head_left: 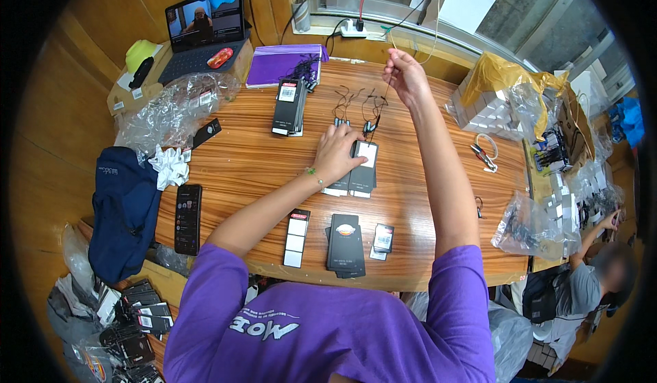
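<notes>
My left hand (334, 156) lies with its fingers stretched over black hang tags, the thumb on the edge of a tag with a white label (367, 156). Another stack of tags shows partly under the palm. My right hand (406, 76) is raised farther away, pinching a thin dark string (387, 96) that runs down toward the tag top. Black cord loops with small fasteners (370, 126) lie just beyond my left fingers. Nearer me are a stack of dark tags (345, 247), a long tag with white labels (296, 238) and small labelled tags (383, 239).
A pile of black tags (289, 109) stands at the back left, before a purple folder (270, 66) and a laptop (205, 31). A phone (188, 219) lies left. Pliers (483, 157), a yellow-topped box (486, 106) and plastic bags (523, 226) are right. Another person (582, 284) works far right.
</notes>
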Available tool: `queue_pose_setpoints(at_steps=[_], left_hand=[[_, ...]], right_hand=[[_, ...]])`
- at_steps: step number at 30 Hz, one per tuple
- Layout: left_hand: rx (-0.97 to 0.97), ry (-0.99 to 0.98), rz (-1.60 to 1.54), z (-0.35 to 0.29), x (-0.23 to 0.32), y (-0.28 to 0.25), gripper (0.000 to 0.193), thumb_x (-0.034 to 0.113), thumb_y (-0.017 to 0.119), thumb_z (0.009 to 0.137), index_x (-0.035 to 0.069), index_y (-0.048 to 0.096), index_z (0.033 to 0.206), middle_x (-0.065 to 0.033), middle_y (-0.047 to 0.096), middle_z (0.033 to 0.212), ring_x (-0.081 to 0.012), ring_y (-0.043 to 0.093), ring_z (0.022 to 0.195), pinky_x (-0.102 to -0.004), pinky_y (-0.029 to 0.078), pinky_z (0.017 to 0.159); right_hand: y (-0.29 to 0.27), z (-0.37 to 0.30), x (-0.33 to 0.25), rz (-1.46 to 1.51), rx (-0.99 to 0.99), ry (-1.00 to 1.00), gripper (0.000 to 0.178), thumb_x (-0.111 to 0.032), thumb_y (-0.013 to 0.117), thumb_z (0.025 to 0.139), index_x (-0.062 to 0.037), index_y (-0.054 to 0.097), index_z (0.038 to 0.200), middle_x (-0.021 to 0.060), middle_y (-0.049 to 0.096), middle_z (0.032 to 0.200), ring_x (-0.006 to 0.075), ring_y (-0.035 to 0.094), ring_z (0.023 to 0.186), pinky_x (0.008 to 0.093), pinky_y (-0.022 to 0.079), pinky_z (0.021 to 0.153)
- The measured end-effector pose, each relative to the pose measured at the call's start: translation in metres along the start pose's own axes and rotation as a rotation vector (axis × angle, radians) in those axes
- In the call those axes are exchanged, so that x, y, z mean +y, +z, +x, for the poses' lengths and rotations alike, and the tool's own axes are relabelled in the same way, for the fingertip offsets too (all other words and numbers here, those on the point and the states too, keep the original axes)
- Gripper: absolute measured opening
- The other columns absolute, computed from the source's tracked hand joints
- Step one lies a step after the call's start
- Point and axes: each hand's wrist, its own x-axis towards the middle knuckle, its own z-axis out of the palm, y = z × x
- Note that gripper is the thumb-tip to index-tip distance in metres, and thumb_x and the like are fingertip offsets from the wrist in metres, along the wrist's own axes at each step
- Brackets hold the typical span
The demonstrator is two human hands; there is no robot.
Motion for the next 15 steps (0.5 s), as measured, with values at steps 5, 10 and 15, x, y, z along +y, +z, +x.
queue_pose_setpoints(at_steps=[5,10,15], left_hand=[[0.011,0.048,0.098,-0.007,-0.003,-0.005,0.052,0.036,0.069,0.070,0.011,0.052,0.113,-0.0099,0.044,0.109,-0.0265,0.039,0.102,-0.0388,0.033,0.088],[-0.053,0.054,0.008,-0.033,0.009,-0.044,0.061,0.035,0.066,0.075,0.008,0.042,0.124,-0.0124,0.041,0.117,-0.0280,0.037,0.107,-0.0413,0.030,0.094],[-0.232,0.124,-0.031,-0.064,0.013,-0.070,0.048,0.031,0.066,0.075,0.008,0.050,0.114,-0.0090,0.044,0.114,-0.0271,0.038,0.105,-0.0402,0.030,0.094]], right_hand=[[-0.016,0.022,0.035,-0.188,-0.026,0.104,0.012,-0.005,0.050,0.085,-0.0080,0.054,0.096,0.0004,0.059,0.076,0.0075,0.053,0.061,0.0202,0.040,0.052],[-0.024,0.042,0.068,-0.334,0.021,0.127,0.014,-0.002,0.054,0.080,-0.0065,0.054,0.094,0.0030,0.062,0.076,0.0090,0.056,0.061,0.0217,0.041,0.051],[-0.090,0.071,0.093,-1.055,0.098,-0.274,0.025,-0.004,0.059,0.079,-0.0010,0.056,0.104,0.0101,0.063,0.095,0.0189,0.060,0.085,0.0276,0.047,0.073]])
